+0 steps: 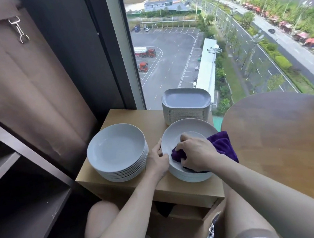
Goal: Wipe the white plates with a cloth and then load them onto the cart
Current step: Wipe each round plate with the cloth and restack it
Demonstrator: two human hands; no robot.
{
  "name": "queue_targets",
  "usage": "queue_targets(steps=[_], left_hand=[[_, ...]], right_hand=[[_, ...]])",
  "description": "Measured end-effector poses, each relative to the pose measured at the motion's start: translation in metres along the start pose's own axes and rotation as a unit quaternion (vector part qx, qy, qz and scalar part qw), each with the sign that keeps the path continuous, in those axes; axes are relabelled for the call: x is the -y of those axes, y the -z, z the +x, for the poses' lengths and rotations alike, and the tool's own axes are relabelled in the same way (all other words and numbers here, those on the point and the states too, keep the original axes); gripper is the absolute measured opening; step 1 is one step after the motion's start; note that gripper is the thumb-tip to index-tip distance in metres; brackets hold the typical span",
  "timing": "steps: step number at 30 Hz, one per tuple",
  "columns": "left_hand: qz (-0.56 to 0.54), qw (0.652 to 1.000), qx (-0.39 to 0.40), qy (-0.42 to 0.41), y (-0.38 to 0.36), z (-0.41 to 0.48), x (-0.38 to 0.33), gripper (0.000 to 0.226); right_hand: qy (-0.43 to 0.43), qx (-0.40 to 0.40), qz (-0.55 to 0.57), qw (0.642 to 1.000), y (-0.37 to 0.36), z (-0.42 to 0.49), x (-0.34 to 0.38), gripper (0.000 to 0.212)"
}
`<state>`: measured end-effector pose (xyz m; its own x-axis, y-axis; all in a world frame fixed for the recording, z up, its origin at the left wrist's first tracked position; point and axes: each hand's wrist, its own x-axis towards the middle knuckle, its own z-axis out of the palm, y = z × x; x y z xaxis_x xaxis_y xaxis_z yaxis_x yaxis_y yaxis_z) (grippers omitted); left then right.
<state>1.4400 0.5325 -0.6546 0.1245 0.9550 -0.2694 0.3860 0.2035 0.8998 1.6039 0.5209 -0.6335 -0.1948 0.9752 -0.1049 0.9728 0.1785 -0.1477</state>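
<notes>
Two stacks of round white plates stand on a small wooden stand (125, 116). The left stack (117, 152) is untouched. On the right stack, my left hand (157, 160) grips the left rim of the top plate (188, 127). My right hand (196, 150) presses a purple cloth (222, 145) into that plate's bowl; part of the cloth hangs over the plate's right rim. Behind these, a stack of rounded rectangular white plates (186, 104) stands by the window.
A round wooden table (282, 134) sits to the right, close to the plate stand. Dark shelving (12, 172) fills the left side, with a brown curtain (29, 89) behind it. A tall window (221, 34) is straight ahead. My knees are below the stand.
</notes>
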Motion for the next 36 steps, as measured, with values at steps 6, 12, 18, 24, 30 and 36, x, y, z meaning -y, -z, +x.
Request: queue_targets(steps=[6, 12, 18, 24, 30, 36], left_hand=[[0.005, 1.0, 0.011, -0.011, 0.003, 0.002, 0.001, 0.067], [0.036, 0.999, 0.011, -0.027, 0.003, 0.013, 0.005, 0.067], [0.033, 0.999, 0.021, -0.026, 0.002, 0.015, 0.012, 0.067], [0.025, 0.999, 0.023, -0.033, 0.003, 0.018, 0.021, 0.061], [0.035, 0.998, 0.024, -0.039, 0.004, 0.017, 0.022, 0.057], [0.051, 0.997, 0.038, -0.035, 0.006, 0.02, 0.02, 0.06]], right_hand=[[-0.062, 0.029, -0.038, 0.997, 0.01, -0.019, -0.017, 0.022], [-0.136, -0.006, -0.061, 0.989, 0.022, 0.008, -0.032, 0.031], [-0.109, -0.054, -0.048, 0.991, 0.014, 0.039, -0.025, 0.028], [-0.032, -0.042, -0.01, 0.999, 0.003, 0.038, 0.001, 0.028], [0.02, 0.034, 0.019, 0.999, 0.011, 0.008, 0.004, 0.023], [-0.009, 0.122, 0.016, 0.992, 0.026, -0.019, -0.011, 0.021]])
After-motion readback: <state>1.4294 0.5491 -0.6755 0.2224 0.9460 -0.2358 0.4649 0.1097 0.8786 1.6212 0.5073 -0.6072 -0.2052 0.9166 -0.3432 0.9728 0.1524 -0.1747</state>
